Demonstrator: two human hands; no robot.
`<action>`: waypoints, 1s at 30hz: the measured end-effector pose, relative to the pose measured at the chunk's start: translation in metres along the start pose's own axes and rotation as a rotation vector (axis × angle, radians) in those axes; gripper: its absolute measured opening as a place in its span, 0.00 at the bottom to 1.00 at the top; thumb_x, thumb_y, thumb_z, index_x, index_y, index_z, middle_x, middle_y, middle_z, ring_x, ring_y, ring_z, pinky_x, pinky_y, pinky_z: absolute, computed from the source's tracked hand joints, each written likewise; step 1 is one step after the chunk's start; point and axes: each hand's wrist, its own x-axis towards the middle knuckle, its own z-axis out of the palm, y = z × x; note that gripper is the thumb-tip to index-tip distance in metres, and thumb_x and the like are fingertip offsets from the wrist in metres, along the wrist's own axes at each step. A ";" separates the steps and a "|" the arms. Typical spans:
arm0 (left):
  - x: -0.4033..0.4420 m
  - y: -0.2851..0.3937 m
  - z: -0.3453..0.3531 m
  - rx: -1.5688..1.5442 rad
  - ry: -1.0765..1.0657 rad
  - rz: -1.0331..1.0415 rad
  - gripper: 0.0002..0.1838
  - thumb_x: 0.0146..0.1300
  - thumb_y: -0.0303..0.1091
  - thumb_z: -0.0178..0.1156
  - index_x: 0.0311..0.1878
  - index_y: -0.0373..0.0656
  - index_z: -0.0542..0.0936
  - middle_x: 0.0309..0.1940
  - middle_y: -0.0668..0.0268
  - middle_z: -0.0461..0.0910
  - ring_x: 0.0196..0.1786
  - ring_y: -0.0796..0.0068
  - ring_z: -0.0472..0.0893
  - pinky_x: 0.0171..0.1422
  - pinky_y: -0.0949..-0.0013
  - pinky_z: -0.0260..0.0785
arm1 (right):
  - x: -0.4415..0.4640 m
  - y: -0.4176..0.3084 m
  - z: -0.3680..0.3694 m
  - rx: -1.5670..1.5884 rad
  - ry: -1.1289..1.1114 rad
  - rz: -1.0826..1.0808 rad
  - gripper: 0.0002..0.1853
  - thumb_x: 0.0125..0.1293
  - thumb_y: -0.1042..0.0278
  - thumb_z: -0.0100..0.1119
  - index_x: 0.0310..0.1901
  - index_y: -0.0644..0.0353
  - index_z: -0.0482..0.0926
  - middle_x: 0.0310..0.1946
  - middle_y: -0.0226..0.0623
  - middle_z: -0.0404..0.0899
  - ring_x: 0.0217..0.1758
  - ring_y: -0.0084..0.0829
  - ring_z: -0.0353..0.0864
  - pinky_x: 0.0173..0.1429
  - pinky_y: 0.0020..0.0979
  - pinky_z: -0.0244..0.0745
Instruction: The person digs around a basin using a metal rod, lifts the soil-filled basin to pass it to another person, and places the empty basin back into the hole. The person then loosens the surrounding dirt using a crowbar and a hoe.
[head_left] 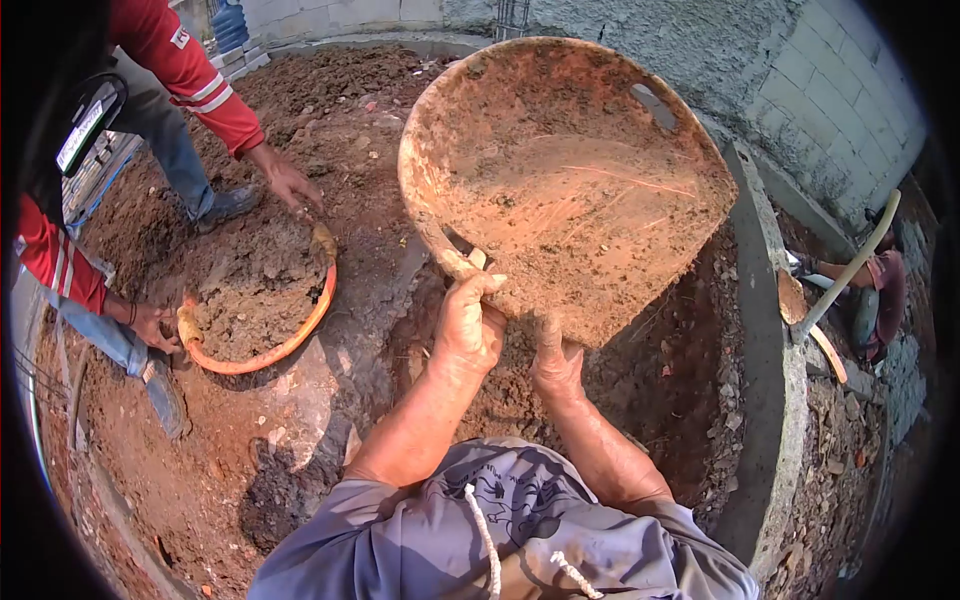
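A wide, shallow basin [560, 190], caked in reddish dirt, is tilted up in front of me with its inside facing me. Only smears and crumbs of soil cling to it. My left hand [470, 325] is closed around the rim near the handle slot on the lower left. At the bottom edge, my right hand [557, 365] grips the basin with the thumb on the inside; its other fingers are hidden behind. A second handle slot [653, 106] shows at the upper right.
At left, a co-worker in red sleeves [205, 85] reaches to an orange-rimmed basin [262, 362] heaped with soil. A concrete beam [765, 350] runs along my right. Beyond it, another person [885, 300] crouches near a wooden-handled tool [855, 262]. A block wall [830, 90] stands behind.
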 end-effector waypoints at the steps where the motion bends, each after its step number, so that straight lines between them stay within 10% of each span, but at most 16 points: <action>1: -0.001 -0.006 0.007 0.033 -0.038 -0.002 0.30 0.54 0.24 0.54 0.63 0.38 0.63 0.54 0.62 0.71 0.55 0.66 0.73 0.62 0.60 0.66 | -0.002 -0.020 0.000 0.068 0.062 0.058 0.28 0.66 0.52 0.56 0.60 0.63 0.65 0.55 0.37 0.70 0.57 0.29 0.67 0.64 0.35 0.61; 8: 0.015 -0.034 -0.023 0.736 -0.360 0.042 0.48 0.56 0.52 0.67 0.71 0.36 0.54 0.66 0.58 0.62 0.69 0.62 0.61 0.71 0.59 0.54 | 0.024 -0.019 -0.106 0.430 0.306 0.021 0.20 0.66 0.63 0.50 0.57 0.63 0.70 0.54 0.39 0.74 0.57 0.38 0.72 0.64 0.40 0.63; 16: 0.034 0.003 -0.151 0.913 0.262 -0.119 0.47 0.58 0.61 0.60 0.71 0.42 0.55 0.67 0.49 0.62 0.71 0.54 0.59 0.70 0.48 0.52 | 0.049 -0.080 -0.175 0.478 0.570 -0.130 0.22 0.69 0.57 0.51 0.59 0.62 0.69 0.56 0.39 0.74 0.57 0.39 0.75 0.62 0.44 0.68; 30: 0.042 0.081 -0.153 0.461 -0.023 -0.115 0.56 0.56 0.77 0.43 0.72 0.36 0.48 0.65 0.47 0.63 0.64 0.57 0.69 0.61 0.57 0.69 | 0.059 -0.071 -0.196 0.312 0.324 0.070 0.23 0.69 0.55 0.50 0.57 0.64 0.71 0.51 0.39 0.78 0.51 0.36 0.79 0.55 0.37 0.75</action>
